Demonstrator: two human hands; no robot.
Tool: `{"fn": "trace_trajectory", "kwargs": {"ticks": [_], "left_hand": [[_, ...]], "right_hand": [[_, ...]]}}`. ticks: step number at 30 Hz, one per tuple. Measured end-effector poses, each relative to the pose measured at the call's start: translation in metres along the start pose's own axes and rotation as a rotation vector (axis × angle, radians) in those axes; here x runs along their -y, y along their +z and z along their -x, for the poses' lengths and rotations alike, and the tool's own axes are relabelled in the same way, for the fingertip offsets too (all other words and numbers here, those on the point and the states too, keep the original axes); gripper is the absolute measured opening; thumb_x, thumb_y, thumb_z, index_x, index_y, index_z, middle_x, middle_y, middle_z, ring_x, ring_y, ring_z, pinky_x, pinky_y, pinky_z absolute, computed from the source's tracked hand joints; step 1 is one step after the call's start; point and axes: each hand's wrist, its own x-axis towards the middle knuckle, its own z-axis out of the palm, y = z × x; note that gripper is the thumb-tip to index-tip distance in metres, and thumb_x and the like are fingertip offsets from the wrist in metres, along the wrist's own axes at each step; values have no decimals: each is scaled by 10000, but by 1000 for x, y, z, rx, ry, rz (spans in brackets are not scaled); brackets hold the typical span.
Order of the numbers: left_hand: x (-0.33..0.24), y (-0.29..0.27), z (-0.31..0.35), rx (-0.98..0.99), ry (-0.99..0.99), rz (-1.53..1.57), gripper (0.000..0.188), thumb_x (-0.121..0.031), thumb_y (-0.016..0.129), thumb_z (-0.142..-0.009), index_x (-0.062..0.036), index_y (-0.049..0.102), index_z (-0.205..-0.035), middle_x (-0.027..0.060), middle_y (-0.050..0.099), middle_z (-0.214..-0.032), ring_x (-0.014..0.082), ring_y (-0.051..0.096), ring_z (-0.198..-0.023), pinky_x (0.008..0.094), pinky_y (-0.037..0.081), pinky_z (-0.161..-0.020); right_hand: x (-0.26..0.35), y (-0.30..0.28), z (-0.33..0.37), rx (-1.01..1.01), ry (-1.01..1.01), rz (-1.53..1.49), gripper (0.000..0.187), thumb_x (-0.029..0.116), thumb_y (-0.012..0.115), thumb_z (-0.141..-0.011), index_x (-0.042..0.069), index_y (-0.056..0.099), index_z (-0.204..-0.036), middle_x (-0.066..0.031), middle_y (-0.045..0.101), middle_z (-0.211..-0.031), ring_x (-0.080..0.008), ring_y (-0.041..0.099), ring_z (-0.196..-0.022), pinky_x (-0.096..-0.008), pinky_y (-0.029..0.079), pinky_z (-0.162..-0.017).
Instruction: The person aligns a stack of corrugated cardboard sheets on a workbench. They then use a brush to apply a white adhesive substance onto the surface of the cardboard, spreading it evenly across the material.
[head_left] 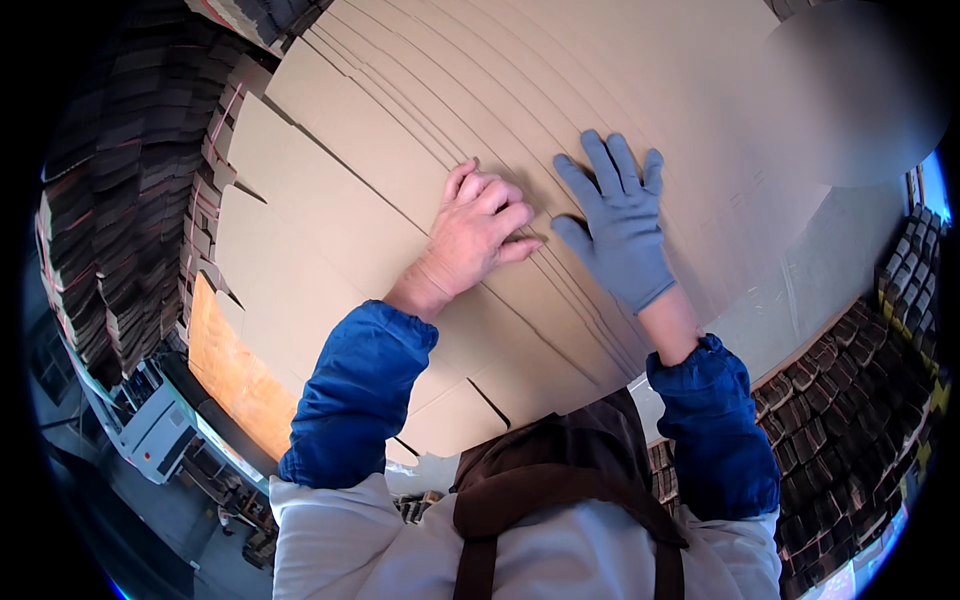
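While left hand (478, 224) curls, right hand (624, 232) splays.

Tan cardboard (510, 110), blue-grey glove (622, 240)

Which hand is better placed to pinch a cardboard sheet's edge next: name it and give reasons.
Probably the left hand: it is bare, its fingers curled close to edges of the overlapping cardboard sheets. The right hand is gloved, its fingers spread and extended.
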Motion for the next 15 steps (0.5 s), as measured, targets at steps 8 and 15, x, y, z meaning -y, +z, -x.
{"fn": "trace_trajectory", "kwargs": {"ticks": [8,15], "left_hand": [[1,-3,1,35,-10,5,347,-322,846,-719,-167,658,-967,-11,553,-1032,223,519,-1104,552,316,-1146],[17,-24,-15,48,24,-13,280,-301,828,-771,-147,655,-928,0,563,-1028,239,522,-1089,531,326,-1120]], "right_hand": [[-1,2,-1,13,-5,7,622,380,720,-840,177,567,-1407,-128,399,-1528,-352,328,-1421,-682,177,-1117],[-3,5,3,-13,-15,-11,637,380,710,-850,180,549,-1432,-145,377,-1553,-363,296,-1450,-677,122,-1153]]}}
